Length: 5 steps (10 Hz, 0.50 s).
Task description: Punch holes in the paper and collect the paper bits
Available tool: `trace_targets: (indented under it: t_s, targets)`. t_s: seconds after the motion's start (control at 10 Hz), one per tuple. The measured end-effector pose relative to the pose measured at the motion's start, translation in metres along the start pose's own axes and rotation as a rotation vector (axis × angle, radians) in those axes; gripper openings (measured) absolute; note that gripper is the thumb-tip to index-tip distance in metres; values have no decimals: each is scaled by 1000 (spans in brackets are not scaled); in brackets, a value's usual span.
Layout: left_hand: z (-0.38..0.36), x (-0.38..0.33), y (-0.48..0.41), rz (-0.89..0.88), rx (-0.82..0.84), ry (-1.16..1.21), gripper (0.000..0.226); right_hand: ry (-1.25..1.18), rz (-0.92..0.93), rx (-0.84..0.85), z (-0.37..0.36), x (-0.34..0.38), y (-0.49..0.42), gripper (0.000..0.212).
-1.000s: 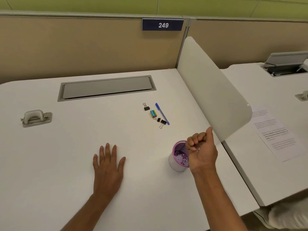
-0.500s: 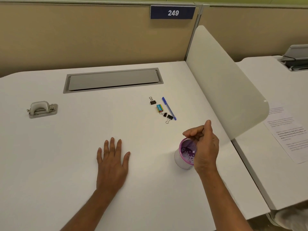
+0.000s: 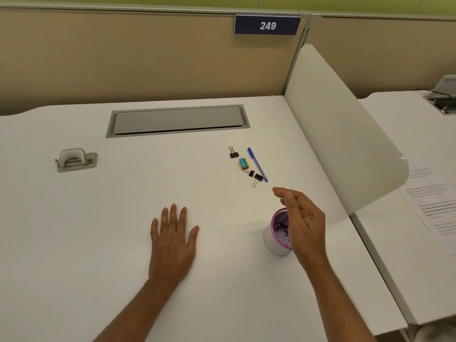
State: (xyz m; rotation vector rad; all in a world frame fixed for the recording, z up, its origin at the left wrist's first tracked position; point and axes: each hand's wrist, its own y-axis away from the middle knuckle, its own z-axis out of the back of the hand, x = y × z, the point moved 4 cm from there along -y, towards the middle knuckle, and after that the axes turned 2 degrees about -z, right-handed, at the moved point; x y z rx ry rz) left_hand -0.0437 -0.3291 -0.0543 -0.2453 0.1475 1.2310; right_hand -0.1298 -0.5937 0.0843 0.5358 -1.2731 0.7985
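Observation:
A small white cup (image 3: 274, 240) with a purple rim stands on the white desk (image 3: 98, 243), with white paper bits inside it. My right hand (image 3: 302, 219) hovers over the cup's right side, fingers loosely curled and apart, holding nothing that I can see. My left hand (image 3: 172, 240) lies flat on the desk, palm down, fingers spread, to the left of the cup. A grey hole punch (image 3: 75, 159) sits far left on the desk, away from both hands. No sheet of paper lies on this desk.
Binder clips (image 3: 233, 153), a small eraser (image 3: 243, 163) and a blue pen (image 3: 257, 164) lie behind the cup. A grey cable hatch (image 3: 177, 120) is set in the desk's back. A white divider (image 3: 345, 134) stands at right, with printed sheets (image 3: 434, 203) on the neighbouring desk.
My right hand was a fist above the cup, then pinched over its rim, and now has opened and lifted slightly. My left hand stayed flat on the desk.

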Motion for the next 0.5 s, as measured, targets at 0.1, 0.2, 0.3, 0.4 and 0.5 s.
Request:
trace_targets:
  t_s: [0.1, 0.2, 0.3, 0.4, 0.5]
  targets:
    - [0, 0, 0, 1, 11, -5, 66, 35, 46, -83, 1, -2, 3, 27]
    - [0, 0, 0, 2, 20, -3, 65, 114, 94, -198, 5, -5, 3, 25]
    - [0, -1, 1, -4, 9, -8, 64, 163, 173, -251, 7, -4, -1, 19]
    - [4, -2, 0, -13, -7, -8, 63, 108, 105, -214, 2, 2, -2, 24]
    - [0, -1, 0, -18, -6, 9, 62, -293, -108, -245, 1, 4, -4, 20]
